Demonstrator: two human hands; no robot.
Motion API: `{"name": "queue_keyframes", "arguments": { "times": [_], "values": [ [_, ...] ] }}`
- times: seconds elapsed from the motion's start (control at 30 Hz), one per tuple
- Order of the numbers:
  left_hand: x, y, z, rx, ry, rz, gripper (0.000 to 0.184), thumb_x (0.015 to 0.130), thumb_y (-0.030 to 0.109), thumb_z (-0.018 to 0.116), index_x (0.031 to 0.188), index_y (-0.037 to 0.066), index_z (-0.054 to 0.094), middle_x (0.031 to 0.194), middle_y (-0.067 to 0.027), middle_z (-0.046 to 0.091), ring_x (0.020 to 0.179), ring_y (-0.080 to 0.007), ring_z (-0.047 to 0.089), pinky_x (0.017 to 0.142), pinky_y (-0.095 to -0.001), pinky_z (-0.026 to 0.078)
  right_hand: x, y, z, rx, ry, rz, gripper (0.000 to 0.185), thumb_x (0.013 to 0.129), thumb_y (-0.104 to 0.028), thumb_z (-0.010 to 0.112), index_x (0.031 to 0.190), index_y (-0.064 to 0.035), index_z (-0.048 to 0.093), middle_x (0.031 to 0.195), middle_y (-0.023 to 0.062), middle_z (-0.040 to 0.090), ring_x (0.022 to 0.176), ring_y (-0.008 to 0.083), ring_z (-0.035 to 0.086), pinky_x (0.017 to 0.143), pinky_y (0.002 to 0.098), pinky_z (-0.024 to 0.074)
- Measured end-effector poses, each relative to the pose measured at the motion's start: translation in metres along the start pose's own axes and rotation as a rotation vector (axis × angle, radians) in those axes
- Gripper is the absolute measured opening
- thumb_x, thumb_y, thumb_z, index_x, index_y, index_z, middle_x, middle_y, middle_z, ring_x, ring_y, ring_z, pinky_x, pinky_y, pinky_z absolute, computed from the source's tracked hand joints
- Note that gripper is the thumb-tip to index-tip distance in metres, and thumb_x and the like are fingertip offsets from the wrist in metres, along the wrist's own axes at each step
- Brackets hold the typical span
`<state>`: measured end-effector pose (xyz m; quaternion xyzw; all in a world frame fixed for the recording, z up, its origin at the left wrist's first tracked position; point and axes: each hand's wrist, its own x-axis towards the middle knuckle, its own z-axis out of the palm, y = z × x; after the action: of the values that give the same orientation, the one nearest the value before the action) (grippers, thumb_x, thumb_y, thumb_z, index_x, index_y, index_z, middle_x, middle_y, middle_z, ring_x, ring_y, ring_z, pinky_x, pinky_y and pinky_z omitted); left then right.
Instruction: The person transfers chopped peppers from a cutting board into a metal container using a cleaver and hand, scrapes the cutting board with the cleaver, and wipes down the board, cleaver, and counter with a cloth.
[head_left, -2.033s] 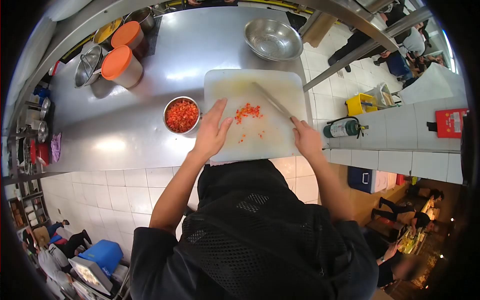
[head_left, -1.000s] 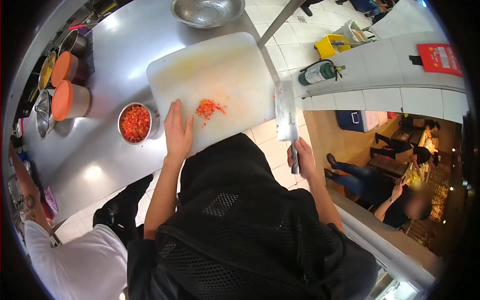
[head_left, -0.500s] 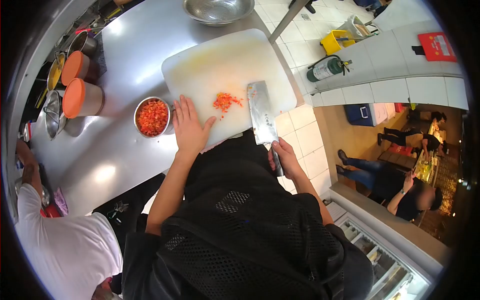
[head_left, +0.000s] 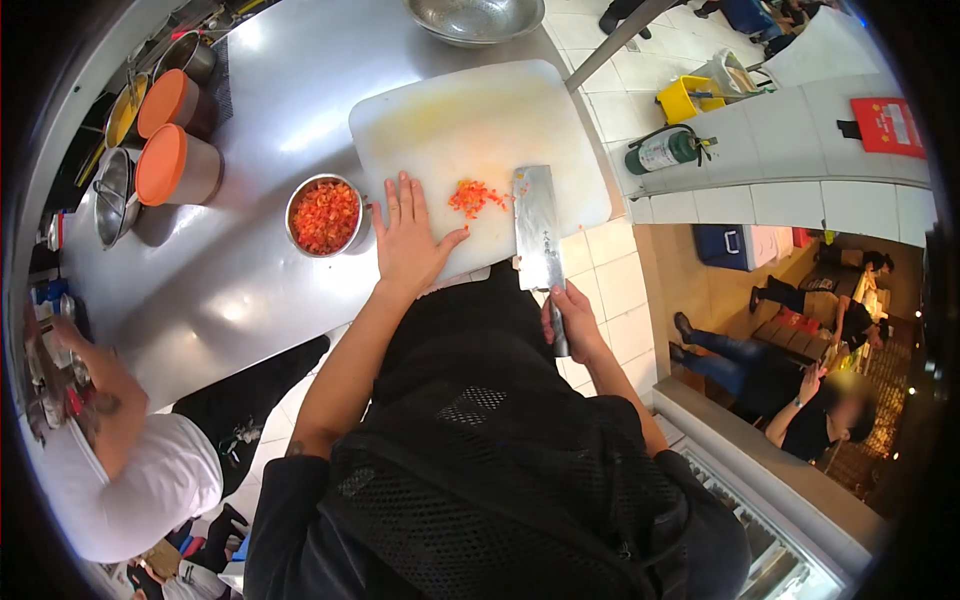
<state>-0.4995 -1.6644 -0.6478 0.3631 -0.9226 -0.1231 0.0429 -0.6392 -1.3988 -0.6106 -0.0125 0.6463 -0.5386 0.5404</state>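
My right hand (head_left: 577, 320) is wrapped round the handle of a cleaver (head_left: 538, 225), whose broad blade lies over the right part of a white cutting board (head_left: 470, 110). Left of the blade sits a small pile of chopped red and orange pepper-like bits (head_left: 474, 198). My left hand (head_left: 408, 240) rests flat on the board's near left edge, fingers spread, holding nothing. Close to its fingertips, on the steel counter, stands a round metal container (head_left: 326, 215) full of the same chopped bits.
The steel counter (head_left: 270, 130) carries tubs with orange lids (head_left: 165, 165), a metal strainer (head_left: 115, 200) and a large metal bowl (head_left: 475, 18). A person in a white shirt (head_left: 150, 480) is at the left. Tiled floor and a fire extinguisher (head_left: 665, 150) lie to the right.
The view has shifted, so the counter, board and container appear further right. My hands keep nearly the same places on the board and cleaver. The person in white has moved an arm.
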Motion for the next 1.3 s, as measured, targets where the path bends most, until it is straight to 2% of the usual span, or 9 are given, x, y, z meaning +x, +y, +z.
{"name": "queue_keyframes", "arguments": {
  "times": [0.27, 0.6, 0.7, 0.87, 0.9, 1.0, 1.03, 1.17, 1.3],
  "values": [
    [0.013, 0.022, 0.003, -0.002, -0.037, 0.126, 0.113, 0.090, 0.079, 0.045, 0.157, -0.009, 0.023, 0.168, -0.0240, 0.015, 0.158, -0.0366, 0.009, 0.124, -0.0573, 0.008, 0.018, 0.013, 0.036, 0.012, -0.118, 0.017, 0.026, 0.110, -0.031, 0.046, 0.113, -0.0076, 0.056, 0.067, 0.0045, 0.057, 0.051, 0.0142, 0.054, 0.047, 0.0286, 0.0456],
    [0.014, 0.021, -0.003, -0.001, 0.023, 0.094, 0.117, 0.089, 0.081, 0.042, 0.158, -0.010, 0.019, 0.168, -0.0255, 0.016, 0.157, -0.0391, 0.010, 0.124, -0.0567, 0.009, 0.039, 0.001, 0.048, 0.015, -0.314, 0.039, 0.031, 0.110, -0.034, 0.043, 0.114, -0.0058, 0.055, 0.068, 0.0051, 0.055, 0.047, 0.0147, 0.051, 0.044, 0.0290, 0.0440],
    [0.010, 0.015, -0.037, -0.022, 0.105, 0.083, 0.115, 0.090, 0.079, 0.045, 0.157, -0.011, 0.020, 0.167, -0.0266, 0.017, 0.157, -0.0402, 0.011, 0.124, -0.0561, 0.009, 0.038, -0.018, 0.053, 0.057, -0.395, 0.078, 0.032, 0.111, -0.034, 0.042, 0.114, -0.0049, 0.054, 0.067, 0.0058, 0.054, 0.046, 0.0153, 0.050, 0.044, 0.0295, 0.0436],
    [-0.007, -0.039, -0.101, -0.186, 0.328, -0.009, 0.100, 0.093, 0.059, 0.061, 0.157, -0.007, 0.024, 0.167, -0.0276, 0.017, 0.156, -0.0440, 0.013, 0.123, -0.0546, 0.011, 0.041, -0.072, 0.073, -0.049, -0.601, 0.095, 0.034, 0.110, -0.035, 0.042, 0.113, -0.0031, 0.053, 0.067, 0.0065, 0.054, 0.045, 0.0157, 0.049, 0.041, 0.0298, 0.0442],
    [-0.015, -0.051, -0.106, -0.247, 0.360, -0.036, 0.093, 0.093, 0.052, 0.064, 0.158, -0.003, 0.027, 0.167, -0.0261, 0.017, 0.155, -0.0459, 0.012, 0.122, -0.0562, 0.011, 0.045, -0.082, 0.078, -0.093, -0.653, 0.080, 0.037, 0.110, -0.036, 0.043, 0.113, -0.0018, 0.055, 0.067, 0.0067, 0.055, 0.043, 0.0158, 0.050, 0.040, 0.0290, 0.0445],
    [-0.041, -0.066, -0.115, -0.231, 0.315, -0.016, 0.088, 0.094, 0.055, 0.061, 0.158, 0.003, 0.032, 0.168, -0.0242, 0.017, 0.155, -0.0462, 0.011, 0.121, -0.0581, 0.010, 0.049, -0.116, 0.103, -0.252, -0.746, 0.072, 0.039, 0.110, -0.037, 0.044, 0.113, -0.0002, 0.057, 0.066, 0.0072, 0.056, 0.042, 0.0157, 0.052, 0.039, 0.0287, 0.0444],
    [-0.046, -0.069, -0.109, -0.285, 0.313, 0.065, 0.082, 0.094, 0.061, 0.056, 0.159, 0.013, 0.037, 0.169, -0.0235, 0.015, 0.156, -0.0463, 0.008, 0.120, -0.0623, 0.008, 0.052, -0.124, 0.112, -0.319, -0.771, 0.051, 0.041, 0.110, -0.036, 0.044, 0.113, 0.0021, 0.059, 0.065, 0.0075, 0.057, 0.041, 0.0155, 0.053, 0.039, 0.0290, 0.0454],
    [-0.055, -0.068, -0.088, -0.213, 0.209, 0.055, 0.079, 0.094, 0.071, 0.044, 0.157, 0.024, 0.042, 0.170, -0.0210, 0.009, 0.156, -0.0472, 0.004, 0.118, -0.0689, 0.006, 0.060, -0.146, 0.142, -0.344, -0.802, 0.154, 0.039, 0.110, -0.033, 0.045, 0.115, 0.0033, 0.059, 0.064, 0.0073, 0.057, 0.042, 0.0153, 0.054, 0.039, 0.0296, 0.0460],
    [-0.048, -0.089, -0.087, -0.121, 0.222, -0.085, 0.076, 0.097, 0.071, 0.038, 0.156, 0.023, 0.043, 0.171, -0.0195, 0.008, 0.156, -0.0475, 0.002, 0.117, -0.0707, 0.006, 0.066, -0.162, 0.145, -0.410, -0.812, 0.179, 0.038, 0.109, -0.032, 0.046, 0.117, 0.0036, 0.059, 0.063, 0.0068, 0.056, 0.041, 0.0147, 0.053, 0.038, 0.0292, 0.0458]
  ]
}}
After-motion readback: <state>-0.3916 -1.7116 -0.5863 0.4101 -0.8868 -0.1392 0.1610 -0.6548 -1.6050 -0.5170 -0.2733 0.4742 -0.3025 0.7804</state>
